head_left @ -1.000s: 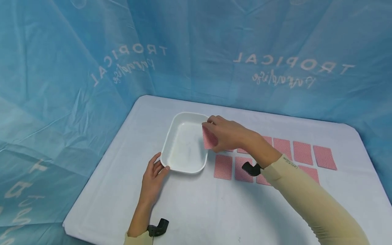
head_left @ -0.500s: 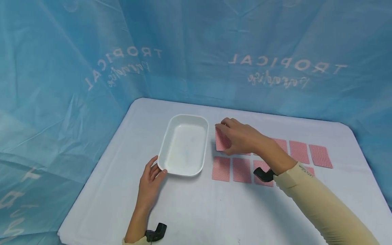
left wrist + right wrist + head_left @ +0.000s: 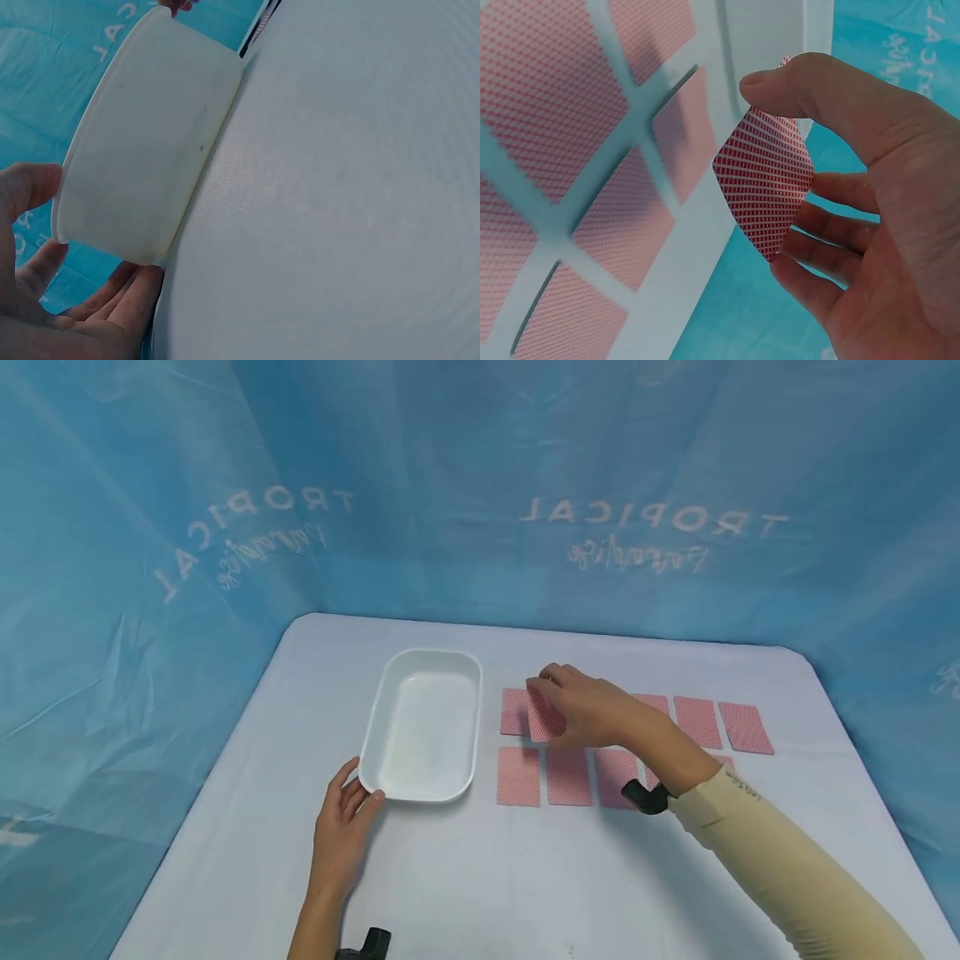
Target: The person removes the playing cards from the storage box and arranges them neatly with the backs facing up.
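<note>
In the head view my right hand (image 3: 592, 706) holds a playing card (image 3: 545, 717) with a red patterned back, over the left end of the back row of cards. The right wrist view shows this card (image 3: 765, 180) bent between the thumb and the fingertips, apart from the cards on the table. My left hand (image 3: 343, 827) holds the near left corner of a white rectangular tray (image 3: 367, 727), thumb at the rim. Seen from the left wrist, its fingers (image 3: 135, 300) touch the tray's lower corner. Inside the tray no cards show.
Several face-down red cards lie in two rows right of the tray, including a front-left card (image 3: 518, 777) and a far-right card (image 3: 746, 728). My right forearm hides part of both rows. A blue printed curtain (image 3: 480, 568) stands behind the white table (image 3: 480, 893).
My right hand has moved right with the card, from beside the tray's right rim to above the back row. The left hand stays at the tray's corner. The head view has shifted right.
</note>
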A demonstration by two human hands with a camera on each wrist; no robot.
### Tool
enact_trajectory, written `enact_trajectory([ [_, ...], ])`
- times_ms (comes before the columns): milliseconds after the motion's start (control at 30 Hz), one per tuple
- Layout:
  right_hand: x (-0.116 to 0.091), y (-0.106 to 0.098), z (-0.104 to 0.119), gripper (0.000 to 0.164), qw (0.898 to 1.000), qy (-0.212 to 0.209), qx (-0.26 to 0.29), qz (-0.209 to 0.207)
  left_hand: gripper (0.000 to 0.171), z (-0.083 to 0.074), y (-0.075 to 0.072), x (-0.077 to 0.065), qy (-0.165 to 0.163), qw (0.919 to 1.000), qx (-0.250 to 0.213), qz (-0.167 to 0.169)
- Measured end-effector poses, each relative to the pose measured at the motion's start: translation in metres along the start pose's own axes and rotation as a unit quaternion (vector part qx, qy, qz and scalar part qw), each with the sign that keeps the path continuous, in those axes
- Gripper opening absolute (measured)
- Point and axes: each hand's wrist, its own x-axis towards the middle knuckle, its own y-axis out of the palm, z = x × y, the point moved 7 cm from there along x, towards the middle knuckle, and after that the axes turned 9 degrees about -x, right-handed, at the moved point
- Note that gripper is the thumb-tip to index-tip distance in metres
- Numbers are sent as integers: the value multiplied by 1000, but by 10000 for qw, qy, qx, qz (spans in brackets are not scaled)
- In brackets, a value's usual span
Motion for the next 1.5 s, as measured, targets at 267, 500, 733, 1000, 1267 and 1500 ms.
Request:
enact_trajectory([
  [267, -15, 2, -10, 90, 9996, 276, -62, 93, 66, 0, -7, 1, -126, 9998, 18, -154],
  [500, -28, 7, -21, 89, 9987, 497, 7, 99, 69, 1, -14, 0, -250, 9990, 173, -330],
  [733, -52, 17, -37, 92, 9973, 724, 80, -18, 69, 2, -17, 2, -284, 9987, 218, -366],
  [1000, -68, 28, -55, 92, 9955, 940, 111, 35, 68, 1, -26, 1, -362, 9976, 174, -557],
  [1267, -89, 38, -75, 94, 9901, 1372, 254, 160, 68, 1, -29, -1, -398, 9972, 243, -584],
  [1500, -104, 45, -89, 93, 9908, 1342, 170, 70, 68, 2, -30, 0, -357, 9976, 159, -574],
])
